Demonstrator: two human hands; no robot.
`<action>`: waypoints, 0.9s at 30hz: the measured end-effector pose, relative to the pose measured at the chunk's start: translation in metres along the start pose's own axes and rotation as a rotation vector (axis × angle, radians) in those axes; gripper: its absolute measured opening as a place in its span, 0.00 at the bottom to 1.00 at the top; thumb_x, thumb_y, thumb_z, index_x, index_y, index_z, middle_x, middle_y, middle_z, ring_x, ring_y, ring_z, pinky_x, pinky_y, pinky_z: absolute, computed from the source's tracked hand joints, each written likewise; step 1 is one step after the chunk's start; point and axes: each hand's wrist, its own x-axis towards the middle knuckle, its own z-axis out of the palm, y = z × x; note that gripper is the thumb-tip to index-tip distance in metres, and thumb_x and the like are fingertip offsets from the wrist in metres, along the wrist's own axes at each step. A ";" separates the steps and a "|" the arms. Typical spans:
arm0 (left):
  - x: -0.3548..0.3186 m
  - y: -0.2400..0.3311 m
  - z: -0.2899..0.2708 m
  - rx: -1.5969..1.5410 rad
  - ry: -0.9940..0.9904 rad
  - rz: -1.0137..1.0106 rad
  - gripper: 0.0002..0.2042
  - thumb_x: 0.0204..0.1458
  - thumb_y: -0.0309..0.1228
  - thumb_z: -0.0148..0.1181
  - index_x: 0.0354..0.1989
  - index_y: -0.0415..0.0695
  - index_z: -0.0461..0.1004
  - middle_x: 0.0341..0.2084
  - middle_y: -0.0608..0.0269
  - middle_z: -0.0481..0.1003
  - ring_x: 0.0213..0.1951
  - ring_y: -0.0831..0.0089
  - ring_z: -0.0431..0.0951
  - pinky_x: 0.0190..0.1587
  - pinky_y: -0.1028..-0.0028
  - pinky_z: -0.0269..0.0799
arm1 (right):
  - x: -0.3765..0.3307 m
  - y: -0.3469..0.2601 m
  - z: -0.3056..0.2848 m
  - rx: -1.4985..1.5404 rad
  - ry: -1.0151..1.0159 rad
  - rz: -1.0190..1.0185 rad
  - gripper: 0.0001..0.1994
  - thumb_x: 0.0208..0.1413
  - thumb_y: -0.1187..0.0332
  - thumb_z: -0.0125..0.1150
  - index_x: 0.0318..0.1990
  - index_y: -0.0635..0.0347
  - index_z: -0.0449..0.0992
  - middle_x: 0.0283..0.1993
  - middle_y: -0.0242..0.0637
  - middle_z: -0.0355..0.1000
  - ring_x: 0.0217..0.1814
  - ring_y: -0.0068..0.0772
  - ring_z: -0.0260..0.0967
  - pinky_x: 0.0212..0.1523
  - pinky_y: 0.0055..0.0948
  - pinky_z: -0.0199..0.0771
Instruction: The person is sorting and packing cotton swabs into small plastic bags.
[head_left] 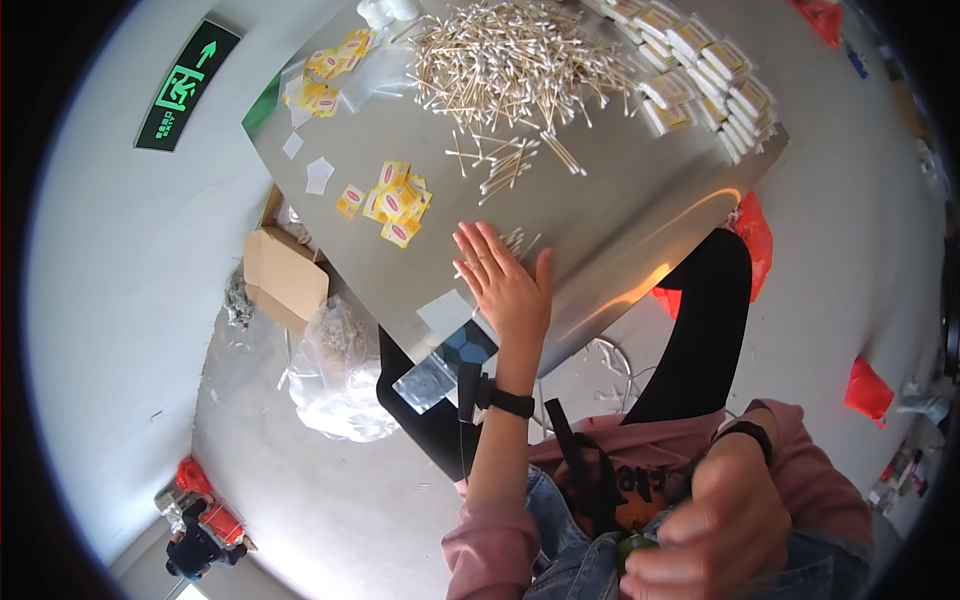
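My left hand (508, 288) lies flat on the metal table, its fingers stretched out and the thumb apart. Some cotton swabs (518, 241) stick out from behind its fingers; how many lie under the palm is hidden. Close to its left side are a white paper piece (446, 312) and a clear plastic bag (425, 385) at the table edge. My right hand (715, 515) is off the table, low over my lap, with bent fingers smeared by motion. Something small and dark green (632, 548) shows beside its fingertips; whether the hand holds it is unclear.
A big heap of cotton swabs (520, 60) covers the table's far part, with loose ones nearer. Yellow paper labels (398, 203) lie left of centre. Filled swab packs (700, 75) are stacked far right. A cardboard box (285, 280) and plastic sack (340, 385) stand on the floor.
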 end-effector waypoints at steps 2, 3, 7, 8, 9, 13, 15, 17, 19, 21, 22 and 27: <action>-0.001 0.001 -0.012 0.007 0.042 0.001 0.43 0.60 0.53 0.52 0.72 0.31 0.46 0.72 0.37 0.45 0.74 0.45 0.39 0.72 0.45 0.35 | 0.023 0.000 0.002 -0.052 0.192 -0.236 0.12 0.57 0.68 0.56 0.25 0.67 0.77 0.28 0.43 0.74 0.30 0.38 0.73 0.28 0.30 0.64; -0.008 0.000 -0.015 0.011 0.036 0.006 0.43 0.60 0.53 0.52 0.72 0.31 0.46 0.72 0.37 0.45 0.74 0.45 0.39 0.72 0.45 0.35 | 0.022 -0.003 0.009 -0.054 0.200 -0.234 0.12 0.57 0.68 0.56 0.25 0.67 0.77 0.28 0.43 0.74 0.30 0.38 0.73 0.28 0.30 0.64; -0.030 -0.007 -0.030 -0.026 0.073 -0.019 0.40 0.61 0.48 0.53 0.72 0.32 0.45 0.73 0.38 0.44 0.74 0.45 0.39 0.71 0.44 0.34 | 0.020 -0.018 0.029 0.060 0.202 -0.130 0.08 0.53 0.74 0.55 0.24 0.65 0.77 0.28 0.41 0.74 0.28 0.35 0.71 0.28 0.29 0.63; -0.032 -0.009 -0.032 -0.029 0.102 -0.023 0.39 0.62 0.47 0.53 0.72 0.33 0.46 0.73 0.38 0.44 0.74 0.45 0.40 0.71 0.44 0.34 | 0.020 -0.022 0.034 0.150 0.168 -0.071 0.09 0.53 0.75 0.55 0.22 0.65 0.76 0.29 0.40 0.74 0.30 0.34 0.71 0.30 0.29 0.64; -0.034 -0.011 -0.034 -0.035 0.100 -0.018 0.39 0.62 0.47 0.53 0.72 0.33 0.46 0.73 0.38 0.44 0.74 0.45 0.40 0.71 0.44 0.34 | 0.021 -0.024 0.042 0.142 0.168 -0.068 0.09 0.53 0.75 0.55 0.22 0.65 0.76 0.29 0.40 0.74 0.30 0.34 0.71 0.30 0.29 0.64; -0.035 -0.025 -0.034 -0.050 0.117 -0.057 0.37 0.62 0.45 0.54 0.72 0.35 0.47 0.73 0.41 0.45 0.74 0.46 0.41 0.71 0.43 0.35 | 0.030 -0.022 0.076 0.058 0.107 -0.020 0.08 0.47 0.70 0.60 0.20 0.61 0.73 0.26 0.34 0.68 0.30 0.31 0.66 0.32 0.29 0.63; -0.037 -0.036 -0.035 0.053 0.151 -0.087 0.36 0.61 0.43 0.56 0.70 0.34 0.51 0.71 0.41 0.51 0.73 0.45 0.47 0.72 0.46 0.39 | 0.037 -0.025 0.081 0.018 0.003 0.057 0.08 0.44 0.69 0.61 0.19 0.60 0.72 0.24 0.31 0.66 0.30 0.30 0.65 0.32 0.29 0.62; -0.037 -0.043 -0.039 -0.002 0.165 -0.067 0.31 0.59 0.41 0.58 0.66 0.36 0.58 0.66 0.43 0.58 0.69 0.46 0.54 0.70 0.47 0.45 | 0.051 -0.035 0.078 0.115 0.140 0.011 0.06 0.41 0.67 0.62 0.20 0.56 0.72 0.22 0.26 0.63 0.28 0.28 0.64 0.30 0.29 0.61; -0.039 -0.042 -0.042 -0.035 0.188 -0.054 0.27 0.58 0.40 0.61 0.61 0.37 0.64 0.60 0.44 0.66 0.65 0.47 0.61 0.68 0.48 0.50 | 0.056 -0.037 0.089 0.296 0.181 0.084 0.05 0.43 0.67 0.61 0.21 0.54 0.72 0.22 0.25 0.64 0.29 0.28 0.65 0.31 0.29 0.63; -0.043 -0.040 -0.046 -0.035 0.095 -0.112 0.17 0.53 0.37 0.65 0.48 0.42 0.73 0.46 0.53 0.72 0.53 0.52 0.69 0.59 0.53 0.60 | 0.046 -0.034 0.077 0.130 0.117 -0.031 0.05 0.44 0.67 0.60 0.22 0.55 0.73 0.22 0.25 0.63 0.29 0.28 0.65 0.32 0.29 0.63; -0.045 -0.043 -0.048 -0.030 0.096 -0.117 0.17 0.53 0.37 0.65 0.48 0.42 0.73 0.46 0.53 0.72 0.53 0.52 0.69 0.59 0.53 0.60 | 0.042 -0.033 0.078 0.137 0.117 -0.033 0.05 0.44 0.67 0.60 0.22 0.55 0.73 0.22 0.25 0.63 0.29 0.28 0.65 0.32 0.29 0.63; -0.048 -0.052 -0.053 -0.011 0.049 -0.067 0.09 0.52 0.33 0.65 0.37 0.45 0.74 0.36 0.62 0.72 0.44 0.58 0.71 0.50 0.60 0.63 | 0.016 -0.015 0.037 0.357 -0.294 -0.170 0.06 0.53 0.74 0.54 0.29 0.65 0.77 0.34 0.41 0.76 0.34 0.37 0.73 0.44 0.38 0.74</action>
